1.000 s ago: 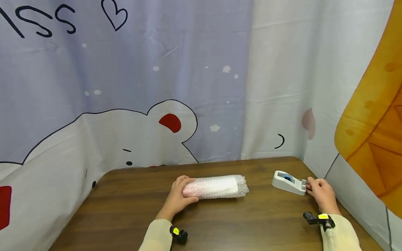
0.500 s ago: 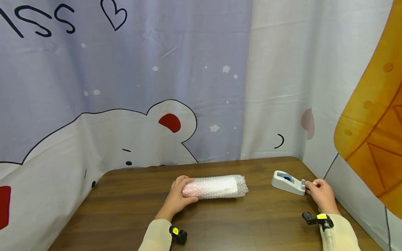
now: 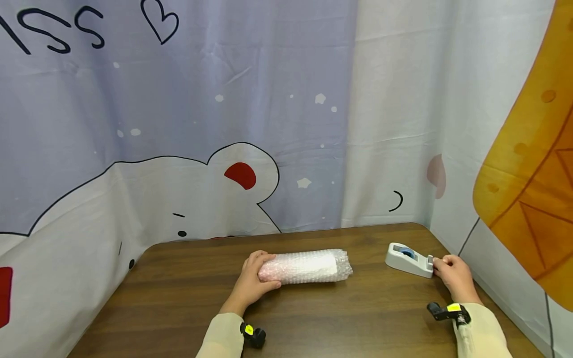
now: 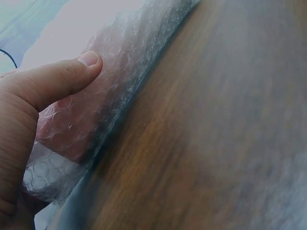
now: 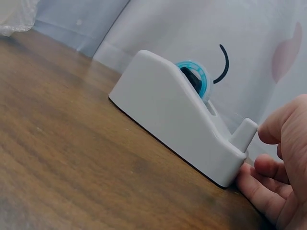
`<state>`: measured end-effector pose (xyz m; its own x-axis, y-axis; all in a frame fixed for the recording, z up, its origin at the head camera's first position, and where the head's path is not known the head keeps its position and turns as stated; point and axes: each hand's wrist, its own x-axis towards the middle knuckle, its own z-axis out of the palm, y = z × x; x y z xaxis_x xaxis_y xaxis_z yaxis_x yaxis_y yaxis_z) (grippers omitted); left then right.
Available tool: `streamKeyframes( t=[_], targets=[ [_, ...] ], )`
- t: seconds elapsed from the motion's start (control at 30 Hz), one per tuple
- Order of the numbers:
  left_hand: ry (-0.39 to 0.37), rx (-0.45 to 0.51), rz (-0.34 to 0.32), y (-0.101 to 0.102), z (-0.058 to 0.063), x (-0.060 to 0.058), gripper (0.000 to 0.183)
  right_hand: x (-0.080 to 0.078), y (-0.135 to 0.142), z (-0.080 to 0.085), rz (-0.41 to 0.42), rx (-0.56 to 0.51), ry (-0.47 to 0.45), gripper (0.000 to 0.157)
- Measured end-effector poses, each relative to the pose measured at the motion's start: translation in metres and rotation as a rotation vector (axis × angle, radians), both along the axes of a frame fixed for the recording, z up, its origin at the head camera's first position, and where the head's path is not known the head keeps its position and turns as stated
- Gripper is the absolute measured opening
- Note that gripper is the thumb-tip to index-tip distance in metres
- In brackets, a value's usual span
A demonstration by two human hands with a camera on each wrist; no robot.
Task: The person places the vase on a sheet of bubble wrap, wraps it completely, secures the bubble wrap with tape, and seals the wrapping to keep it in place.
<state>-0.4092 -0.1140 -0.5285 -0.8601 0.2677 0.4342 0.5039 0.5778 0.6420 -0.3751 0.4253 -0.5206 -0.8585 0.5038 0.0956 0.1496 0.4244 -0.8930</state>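
A roll-shaped package in clear bubble wrap lies on the table, pinkish at its left end and white toward the right. My left hand grips that left end; the left wrist view shows the thumb pressed along the near side. Farther right stands a white tape dispenser holding a roll of tape with a blue core. At its cutter end, the thumb and forefinger of my right hand pinch the tape's end; the clear strip itself is hard to make out. The other fingers curl below, beside the dispenser's base.
Both things rest on a brown wood-grain table. Behind it and along the right side hangs a printed curtain, close to the table's edges. A black camera mount sits on the right wrist, another on the left.
The right fingers, earlier spread around the cutter end, have drawn together there. The left hand and package stay put; the whole view has shifted slightly left.
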Motion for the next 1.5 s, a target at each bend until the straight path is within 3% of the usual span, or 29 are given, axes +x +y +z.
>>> streamKeyframes(
  t=[0.7, 1.5],
  targets=[
    [-0.011, -0.007, 0.016, 0.0003, 0.0002, -0.0005, 0.071, 0.0012, 0.0004, 0.0002, -0.035, 0.041, -0.041, 0.037],
    [0.000, -0.003, 0.009, -0.0002, -0.0007, -0.0005, 0.071, -0.0014, -0.0001, 0.0004, -0.061, 0.037, -0.051, 0.029]
  ],
)
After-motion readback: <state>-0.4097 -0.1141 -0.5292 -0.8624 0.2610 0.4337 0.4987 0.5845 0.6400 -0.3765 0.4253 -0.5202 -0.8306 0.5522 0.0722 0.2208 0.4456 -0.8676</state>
